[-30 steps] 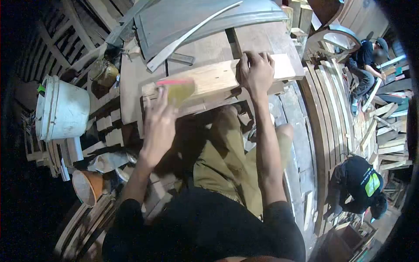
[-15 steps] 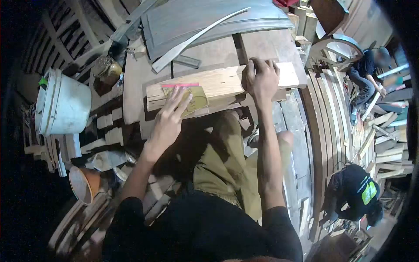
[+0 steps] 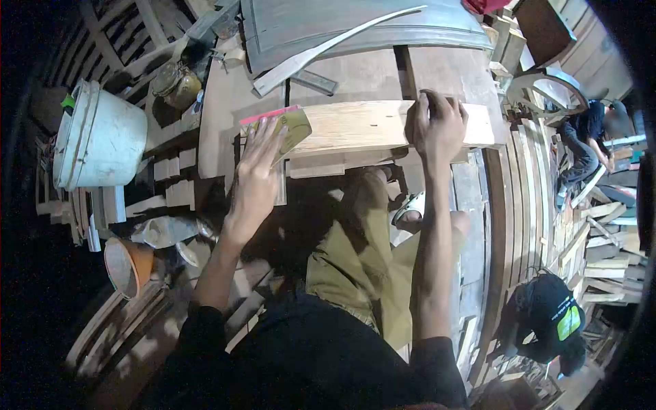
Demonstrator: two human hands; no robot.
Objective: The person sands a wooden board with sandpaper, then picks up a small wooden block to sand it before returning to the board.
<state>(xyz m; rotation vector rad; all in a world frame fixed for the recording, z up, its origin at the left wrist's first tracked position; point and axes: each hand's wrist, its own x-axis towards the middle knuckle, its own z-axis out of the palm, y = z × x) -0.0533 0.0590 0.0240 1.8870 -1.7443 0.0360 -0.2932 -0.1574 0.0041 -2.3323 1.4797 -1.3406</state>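
Observation:
A pale wooden board (image 3: pixel 355 126) lies across the bench in front of me, with a few small dark marks on its upper face. At its left end, my left hand (image 3: pixel 256 167) presses a folded sheet of sandpaper (image 3: pixel 295 130) flat against the wood, fingers stretched over it. The sandpaper has an olive printed back and a pink edge, and hides part of the board's end. My right hand (image 3: pixel 439 130) is closed over the board near its right end, thumb and fingers curled around it.
Behind the board are a curved wooden strip (image 3: pixel 307 58), a short wood piece (image 3: pixel 313 82) and a grey panel (image 3: pixel 369 27). A white bucket (image 3: pixel 109 140) and an orange bucket (image 3: pixel 140 263) stand left. Two people (image 3: pixel 584 147) work at the right among wood strips.
My left hand has slid the sandpaper leftward along the board to its left end. The right hand keeps its hold on the board. The whole view has shifted slightly.

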